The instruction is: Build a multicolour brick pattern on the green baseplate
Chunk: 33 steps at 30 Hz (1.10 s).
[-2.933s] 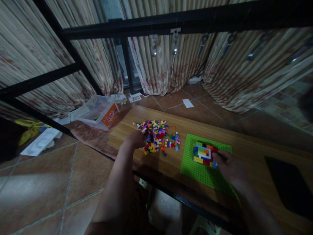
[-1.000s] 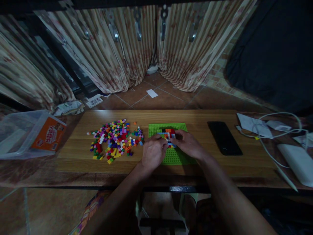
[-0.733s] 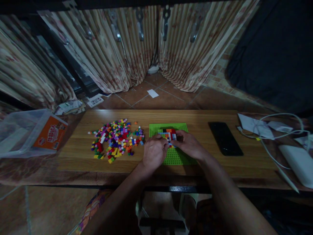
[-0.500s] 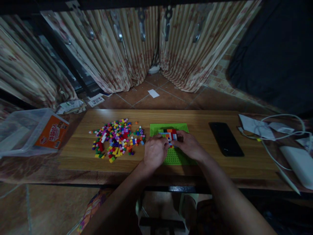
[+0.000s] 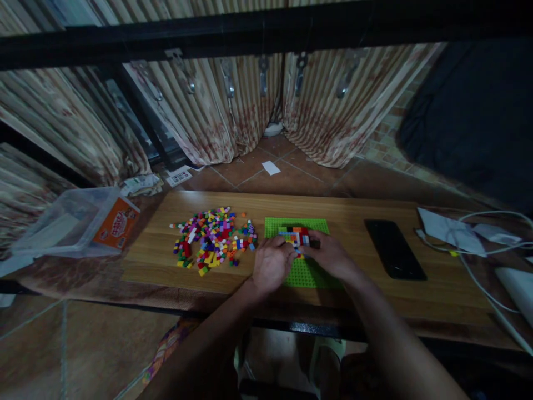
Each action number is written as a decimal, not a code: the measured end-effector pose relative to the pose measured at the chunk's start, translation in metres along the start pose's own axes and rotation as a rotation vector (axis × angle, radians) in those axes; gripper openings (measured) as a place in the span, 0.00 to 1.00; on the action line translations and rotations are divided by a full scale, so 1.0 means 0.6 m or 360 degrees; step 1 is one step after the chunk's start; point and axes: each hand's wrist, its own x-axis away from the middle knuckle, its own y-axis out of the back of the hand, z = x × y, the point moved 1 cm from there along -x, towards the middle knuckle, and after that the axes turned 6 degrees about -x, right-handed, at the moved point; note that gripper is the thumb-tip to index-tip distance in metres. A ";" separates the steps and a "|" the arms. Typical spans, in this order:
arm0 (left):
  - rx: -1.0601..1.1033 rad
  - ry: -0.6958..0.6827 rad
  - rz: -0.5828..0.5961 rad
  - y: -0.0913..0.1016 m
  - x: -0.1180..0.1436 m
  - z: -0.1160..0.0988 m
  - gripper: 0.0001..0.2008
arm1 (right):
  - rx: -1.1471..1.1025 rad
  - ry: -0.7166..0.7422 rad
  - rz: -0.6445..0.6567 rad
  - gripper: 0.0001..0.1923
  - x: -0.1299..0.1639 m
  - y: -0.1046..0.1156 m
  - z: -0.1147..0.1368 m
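A green studded baseplate (image 5: pixel 310 275) lies on the wooden board, bearing a flat build of coloured toy bricks (image 5: pixel 296 230) in red, orange, blue, white and green. My left hand (image 5: pixel 272 264) is closed at the build's lower left, fingertips pressed together over it; whatever they hold is too small or hidden. From the right, my right hand (image 5: pixel 328 254) has its thumb and index finger around the build's right edge. Both sets of fingertips nearly meet and hide the lower part of the build. Left of the baseplate spreads a loose heap of small coloured toy bricks (image 5: pixel 212 236).
A black phone (image 5: pixel 395 249) lies right of the baseplate, with white cables (image 5: pixel 474 272) and papers (image 5: pixel 452 230) beyond it. A clear plastic tub (image 5: pixel 79 222) with an orange label rests at the left end. Curtains (image 5: pixel 233 122) hang behind the wooden board (image 5: pixel 250 203).
The view has shifted, so everything sits slightly lower and further right. Both hands stay at the brick build, with only small finger movement.
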 end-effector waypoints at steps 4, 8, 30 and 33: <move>0.0327 0.0176 -0.0091 0.021 -0.003 0.030 0.13 | -0.0033 -0.0055 -0.0007 0.21 0.003 0.013 -0.007; 0.0441 0.0468 -0.0260 0.054 -0.017 0.091 0.13 | -0.0147 -0.0171 -0.0119 0.21 0.003 0.031 -0.008; 0.0129 0.1134 0.0070 0.151 0.079 0.311 0.14 | -0.0327 -0.0246 -0.0364 0.19 0.008 0.016 0.025; 0.0079 0.1308 -0.0019 0.154 0.085 0.320 0.17 | -0.0274 -0.0247 -0.0370 0.20 0.007 0.015 0.024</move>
